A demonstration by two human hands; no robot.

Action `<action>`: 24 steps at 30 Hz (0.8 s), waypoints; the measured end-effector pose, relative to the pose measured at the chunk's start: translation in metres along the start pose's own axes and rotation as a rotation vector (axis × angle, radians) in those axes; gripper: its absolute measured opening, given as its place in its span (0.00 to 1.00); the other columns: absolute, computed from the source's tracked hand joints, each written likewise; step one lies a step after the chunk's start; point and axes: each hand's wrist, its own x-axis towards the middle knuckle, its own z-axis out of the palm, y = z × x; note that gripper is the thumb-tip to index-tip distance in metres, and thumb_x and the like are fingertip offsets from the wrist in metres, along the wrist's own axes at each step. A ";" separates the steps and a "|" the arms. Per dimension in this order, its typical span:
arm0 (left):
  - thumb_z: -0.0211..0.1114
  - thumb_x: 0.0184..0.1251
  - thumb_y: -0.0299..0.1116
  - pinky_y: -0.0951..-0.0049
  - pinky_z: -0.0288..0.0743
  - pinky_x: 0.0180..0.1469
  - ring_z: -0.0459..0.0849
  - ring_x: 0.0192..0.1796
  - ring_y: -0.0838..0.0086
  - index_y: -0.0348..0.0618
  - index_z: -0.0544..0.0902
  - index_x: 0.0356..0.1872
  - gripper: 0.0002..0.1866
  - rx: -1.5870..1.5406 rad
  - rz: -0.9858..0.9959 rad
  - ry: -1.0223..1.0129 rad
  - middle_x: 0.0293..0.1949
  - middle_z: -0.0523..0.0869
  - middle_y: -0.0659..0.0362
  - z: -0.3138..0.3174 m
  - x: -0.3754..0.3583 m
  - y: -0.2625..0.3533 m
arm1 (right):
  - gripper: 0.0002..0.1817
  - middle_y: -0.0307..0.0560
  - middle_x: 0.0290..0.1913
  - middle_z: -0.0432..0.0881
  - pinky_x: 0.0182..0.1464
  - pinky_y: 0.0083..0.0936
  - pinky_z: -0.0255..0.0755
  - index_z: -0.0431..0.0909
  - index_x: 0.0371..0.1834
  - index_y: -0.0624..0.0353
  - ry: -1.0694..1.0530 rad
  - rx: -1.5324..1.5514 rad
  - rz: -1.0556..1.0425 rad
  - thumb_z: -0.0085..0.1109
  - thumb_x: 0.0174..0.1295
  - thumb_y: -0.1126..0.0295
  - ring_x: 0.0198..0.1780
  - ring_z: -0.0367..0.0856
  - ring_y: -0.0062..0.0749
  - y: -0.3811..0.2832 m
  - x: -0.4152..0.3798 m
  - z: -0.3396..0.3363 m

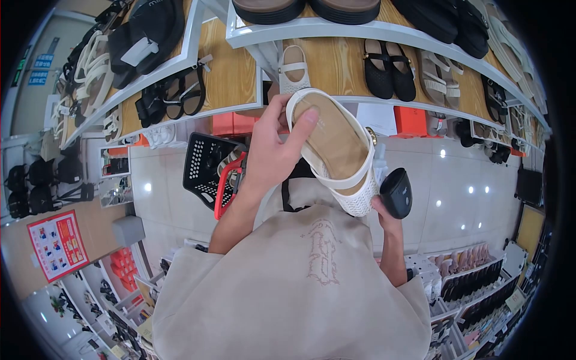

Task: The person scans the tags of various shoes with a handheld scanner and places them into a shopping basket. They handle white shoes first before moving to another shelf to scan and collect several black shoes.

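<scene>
Fingers of the left hand (270,147) are closed on the heel end of a white shoe (336,141), with the thumb (306,122) pressed on its tan insole and the others wrapped behind the rim. The shoe is held up in front of the person's chest, tilted, its woven toe pointing nearer and to the right, with a gold-coloured buckle (372,137) on its right side. Just beside that toe is the right hand (389,221), partly hidden at a dark rounded object (396,193); most of its fingers are out of sight, so I cannot tell how far they are closed or whether they also support the shoe. To the left of the left forearm is a black basket (195,162) with a red handle (223,186). On the far side, a wood-topped shelf (231,69) carries black sandals (192,93) to the left, another white woven shoe (294,82) behind the held one, and a pair of black shoes (379,87) farther right. Red boxes (410,122) sit below that shelf, and more shelves (444,305) of goods stand on the near right
</scene>
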 end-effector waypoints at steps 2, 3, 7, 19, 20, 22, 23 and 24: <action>0.66 0.74 0.36 0.77 0.80 0.49 0.85 0.48 0.78 0.30 0.75 0.55 0.19 -0.011 0.035 0.031 0.45 0.87 0.55 0.002 -0.001 0.000 | 0.34 0.38 0.54 0.81 0.58 0.28 0.74 0.75 0.65 0.60 0.014 -0.032 -0.023 0.80 0.54 0.73 0.54 0.78 0.25 -0.004 0.000 0.001; 0.66 0.74 0.36 0.77 0.80 0.49 0.85 0.48 0.78 0.30 0.75 0.55 0.19 -0.010 0.035 0.031 0.45 0.87 0.55 0.001 -0.001 0.000 | 0.35 0.38 0.54 0.81 0.58 0.28 0.74 0.74 0.65 0.61 -0.010 -0.070 -0.026 0.80 0.54 0.72 0.54 0.78 0.24 -0.006 0.000 -0.001; 0.66 0.74 0.36 0.78 0.79 0.47 0.84 0.46 0.80 0.31 0.76 0.54 0.18 -0.032 0.060 0.028 0.44 0.87 0.57 -0.003 0.000 -0.004 | 0.35 0.40 0.53 0.82 0.58 0.29 0.74 0.74 0.66 0.62 -0.049 -0.178 -0.046 0.80 0.55 0.71 0.54 0.79 0.26 -0.020 -0.006 0.004; 0.67 0.74 0.36 0.79 0.76 0.45 0.81 0.42 0.84 0.33 0.78 0.49 0.15 -0.147 0.017 0.063 0.40 0.85 0.60 -0.007 0.003 -0.005 | 0.32 0.44 0.50 0.84 0.55 0.31 0.75 0.78 0.62 0.63 -0.104 -0.690 -0.506 0.80 0.54 0.70 0.51 0.83 0.33 -0.026 -0.016 0.009; 0.68 0.74 0.36 0.79 0.76 0.44 0.81 0.41 0.85 0.33 0.78 0.48 0.15 -0.147 0.002 0.072 0.39 0.85 0.61 -0.008 0.003 -0.006 | 0.32 0.44 0.50 0.84 0.55 0.31 0.75 0.78 0.62 0.63 -0.106 -0.692 -0.506 0.80 0.54 0.70 0.51 0.83 0.33 -0.027 -0.016 0.010; 0.68 0.74 0.36 0.80 0.76 0.44 0.80 0.40 0.84 0.34 0.78 0.47 0.15 -0.140 0.006 0.079 0.38 0.84 0.61 -0.012 0.003 -0.008 | 0.31 0.44 0.50 0.84 0.54 0.32 0.76 0.78 0.61 0.63 -0.102 -0.575 -0.455 0.80 0.54 0.69 0.51 0.83 0.33 -0.030 -0.017 0.016; 0.68 0.73 0.36 0.80 0.76 0.43 0.80 0.40 0.84 0.34 0.78 0.46 0.14 -0.132 0.010 0.085 0.38 0.84 0.62 -0.014 0.003 -0.008 | 0.31 0.44 0.50 0.84 0.54 0.32 0.76 0.78 0.61 0.63 -0.108 -0.576 -0.455 0.80 0.54 0.69 0.51 0.83 0.33 -0.031 -0.017 0.017; 0.68 0.73 0.36 0.80 0.76 0.43 0.80 0.40 0.84 0.34 0.78 0.46 0.14 -0.131 0.010 0.091 0.38 0.84 0.62 -0.016 0.003 -0.008 | 0.31 0.44 0.50 0.84 0.55 0.33 0.76 0.78 0.61 0.62 -0.131 -0.564 -0.433 0.80 0.54 0.69 0.51 0.83 0.34 -0.033 -0.017 0.019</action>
